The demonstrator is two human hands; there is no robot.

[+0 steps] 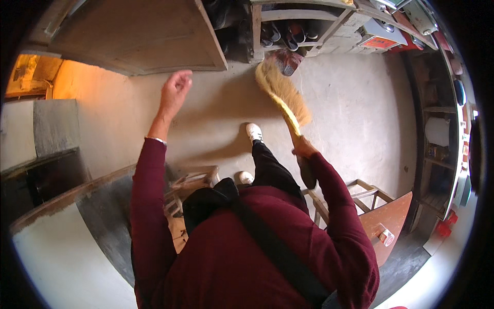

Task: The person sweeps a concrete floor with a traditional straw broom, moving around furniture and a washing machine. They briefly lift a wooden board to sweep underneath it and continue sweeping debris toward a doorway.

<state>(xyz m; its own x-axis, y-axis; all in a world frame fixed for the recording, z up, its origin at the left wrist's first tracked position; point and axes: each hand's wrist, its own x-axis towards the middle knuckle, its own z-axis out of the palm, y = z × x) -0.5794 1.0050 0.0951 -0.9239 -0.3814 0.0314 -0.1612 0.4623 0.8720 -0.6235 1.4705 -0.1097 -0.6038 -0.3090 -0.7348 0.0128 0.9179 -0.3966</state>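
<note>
My right hand (303,148) grips the handle of a straw broom (284,94), whose pale yellow bristles point away from me over the concrete floor (350,103). My left hand (176,90) is stretched out ahead on the left, fingers loosely curled, holding nothing, close to the lower edge of a wooden door (139,36). I wear a dark red sweater, black trousers and white shoes (254,132); a black strap crosses my chest.
A wooden shoe rack (293,26) with several shoes stands ahead. Wooden stools (193,183) sit by my legs, with a reddish-brown wooden table (391,219) at the right. Shelves (437,134) line the right wall. A grey ledge (51,129) is at the left.
</note>
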